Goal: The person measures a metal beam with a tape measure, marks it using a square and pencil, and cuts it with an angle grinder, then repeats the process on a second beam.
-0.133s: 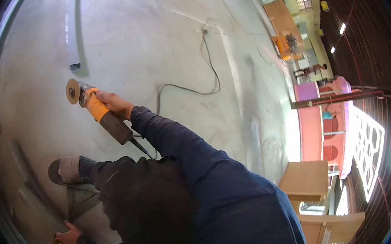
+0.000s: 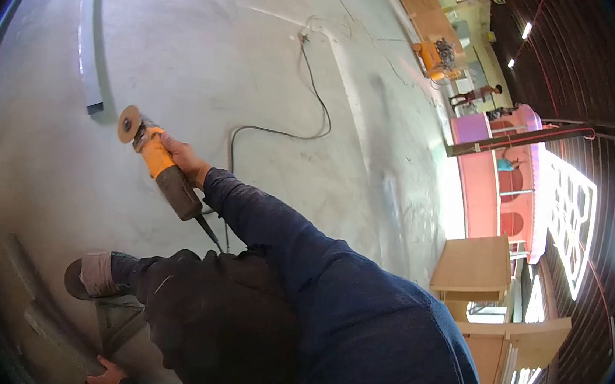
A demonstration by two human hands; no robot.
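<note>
Dark bar point(image 2: 26, 268): lies along the floor point(image 2: 187, 54).
Grey tube point(image 2: 90, 45): lies flat on the floor.
Left hand point(image 2: 108, 379): at the dark bar's end; I cannot tell its fingers' spread or hold.
Angle grinder point(image 2: 165, 172): held over the floor, disc point(image 2: 130, 124) near the grey tube's end.
Right hand point(image 2: 188, 162): fingers curled closed round the grinder's body.

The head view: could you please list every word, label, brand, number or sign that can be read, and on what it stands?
None can be read.
Any print on the angle grinder, its disc or the orange machine far off would be too small or blurred.
</note>
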